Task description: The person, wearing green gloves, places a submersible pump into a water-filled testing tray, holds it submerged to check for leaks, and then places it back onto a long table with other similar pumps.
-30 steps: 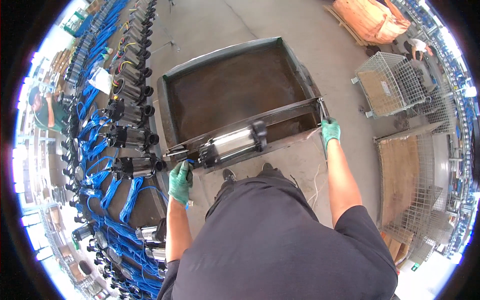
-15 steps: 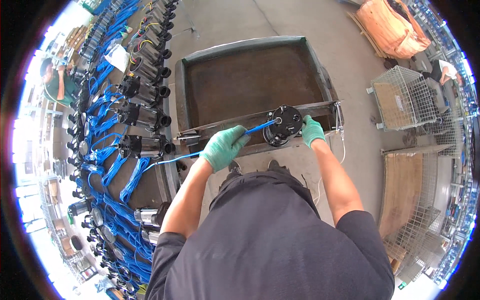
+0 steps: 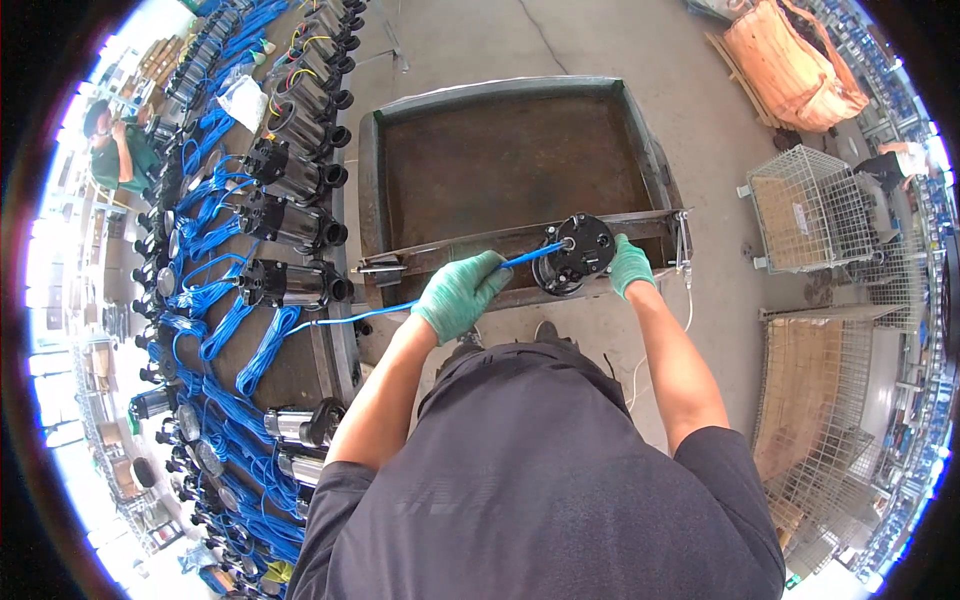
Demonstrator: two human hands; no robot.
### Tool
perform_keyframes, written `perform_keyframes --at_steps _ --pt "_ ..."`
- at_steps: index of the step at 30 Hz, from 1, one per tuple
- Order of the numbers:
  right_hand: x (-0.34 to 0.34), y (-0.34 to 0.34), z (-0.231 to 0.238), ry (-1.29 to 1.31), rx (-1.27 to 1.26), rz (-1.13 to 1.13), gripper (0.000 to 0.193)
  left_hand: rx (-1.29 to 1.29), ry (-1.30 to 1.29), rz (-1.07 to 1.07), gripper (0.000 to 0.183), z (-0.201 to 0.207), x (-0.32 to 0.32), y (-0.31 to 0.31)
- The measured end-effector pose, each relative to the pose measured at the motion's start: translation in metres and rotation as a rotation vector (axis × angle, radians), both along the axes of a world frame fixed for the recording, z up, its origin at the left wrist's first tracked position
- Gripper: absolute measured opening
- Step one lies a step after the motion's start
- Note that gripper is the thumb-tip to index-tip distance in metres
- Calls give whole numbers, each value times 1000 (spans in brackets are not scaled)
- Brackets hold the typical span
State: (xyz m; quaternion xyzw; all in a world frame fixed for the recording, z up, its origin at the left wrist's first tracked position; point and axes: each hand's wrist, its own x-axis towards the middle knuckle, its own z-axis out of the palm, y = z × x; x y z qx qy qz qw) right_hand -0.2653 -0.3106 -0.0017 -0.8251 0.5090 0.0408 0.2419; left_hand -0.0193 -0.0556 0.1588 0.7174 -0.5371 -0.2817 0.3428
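Observation:
A black-topped pump (image 3: 585, 245), its round cap facing up, stands at the near edge of a dark metal tank. A blue cable (image 3: 532, 256) comes out of the cap and runs left. My left hand (image 3: 460, 297), in a green glove, is closed around this cable a short way from the pump. Beyond that hand the cable continues to a coiled blue bundle (image 3: 268, 352) on the left. My right hand (image 3: 630, 266), gloved too, grips the pump's right side; its fingertips are partly hidden behind the cap.
The wide tank (image 3: 500, 90) has a metal bar (image 3: 460, 241) across its near side. Rows of similar pumps (image 3: 290, 283) with blue cables fill the bench at left. Wire cages (image 3: 812, 215) and an orange sack (image 3: 790, 65) stand at right. Two people are farther off, one each side.
The whole view has shifted slightly right and down. Both hands keep their hold, and the pump stays at the same place on the tank's edge.

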Motion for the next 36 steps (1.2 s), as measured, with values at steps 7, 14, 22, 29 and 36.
perform_keyframes --at_steps 7,14,22,29,36 --pt "3 3 9 35 -4 -3 26 9 -15 -8 21 1 0 -1" --pt "2 1 4 8 -13 1 25 -13 -17 -3 22 1 0 -2" --pt "5 0 1 33 -4 -8 27 18 -12 -12 24 4 0 -2" --pt "3 -4 -8 51 7 10 32 3 16 -4 24 8 -1 -2" --pt "11 0 24 85 51 6 41 -4 -1 248 29 1 8 28"
